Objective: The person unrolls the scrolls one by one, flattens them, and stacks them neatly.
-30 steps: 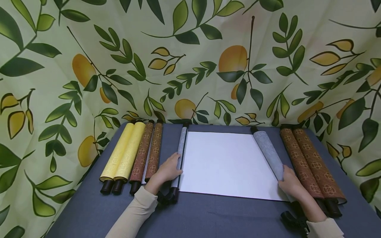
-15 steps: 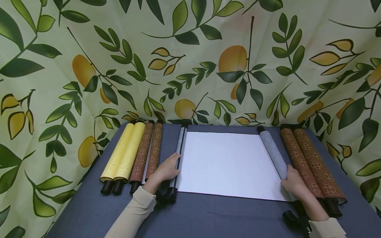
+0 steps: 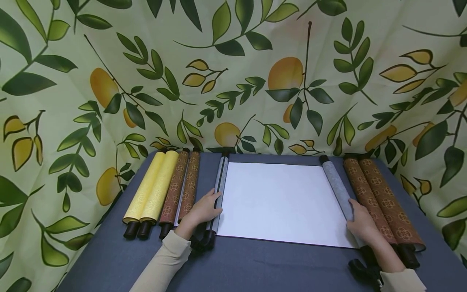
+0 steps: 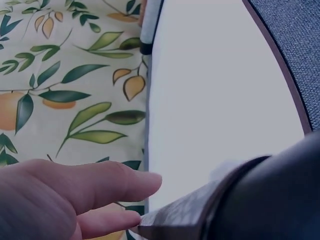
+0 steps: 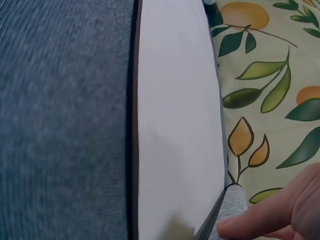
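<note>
So there's a scroll [image 3: 281,200] lying unrolled flat in the middle of a blue-grey table [image 3: 255,267], blank white sheet facing up with a thin dark border along the near edge. The left hand [image 3: 204,209] rests on the thin grey roll [image 3: 220,190] at the scroll's left end, fingers fairly straight and lying over it, tips reaching toward the white sheet; in the left wrist view the fingers [image 4: 110,182] look stretched out flat, not wrapped around anything. The right hand [image 3: 361,223] sits on the near part of the thicker grey roll [image 3: 337,186] at the right end, fingers laid over the top, though I can't tell how tightly they curl. In the right wrist view a fingertip [image 5: 260,220] presses on the grey roll right at the sheet's edge. To the left sit 2 yellow scrolls [image 3: 151,186] and 2 brown patterned scrolls [image 3: 182,184], all rolled up side by side. On the right, 2 more brown scrolls [image 3: 379,200] lie just beside the thick roll. A leaf-and-fruit cloth [image 3: 233,77] hangs behind.
</note>
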Available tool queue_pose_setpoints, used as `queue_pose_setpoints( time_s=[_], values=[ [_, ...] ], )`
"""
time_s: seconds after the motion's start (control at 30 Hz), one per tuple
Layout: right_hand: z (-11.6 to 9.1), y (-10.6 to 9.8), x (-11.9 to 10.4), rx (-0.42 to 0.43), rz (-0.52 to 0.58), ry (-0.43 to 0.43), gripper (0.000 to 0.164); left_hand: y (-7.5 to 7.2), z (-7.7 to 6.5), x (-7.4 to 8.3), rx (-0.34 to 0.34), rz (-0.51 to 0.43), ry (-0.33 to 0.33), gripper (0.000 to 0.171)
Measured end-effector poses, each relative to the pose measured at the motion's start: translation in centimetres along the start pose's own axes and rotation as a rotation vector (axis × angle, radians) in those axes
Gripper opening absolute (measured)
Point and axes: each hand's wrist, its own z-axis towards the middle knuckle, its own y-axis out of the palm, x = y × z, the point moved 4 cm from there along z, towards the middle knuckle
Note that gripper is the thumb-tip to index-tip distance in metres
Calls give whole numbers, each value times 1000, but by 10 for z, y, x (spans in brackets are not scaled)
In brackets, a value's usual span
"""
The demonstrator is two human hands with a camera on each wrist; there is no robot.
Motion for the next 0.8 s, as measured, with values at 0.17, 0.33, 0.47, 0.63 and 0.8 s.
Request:
queue_pose_setpoints(
  time_s=[0.17,0.33,0.47,0.63,0.8],
  values=[
    [-2,0,1,38,-14,-15,72,1,-1,-1,33,-27,-8,61],
    [-3,0,1,54,-10,-45,70,-2,-2,-2,74,-17,34,60],
    [-3,1,1,49,3,-63,70,-3,-1,-4,93,42,42,60],
    [-2,2,3,32,0,-60,70,0,0,-7,74,87,3,68],
    [-2,1,3,32,-12,-41,73,1,-1,-9,72,87,-17,71]
  ],
)
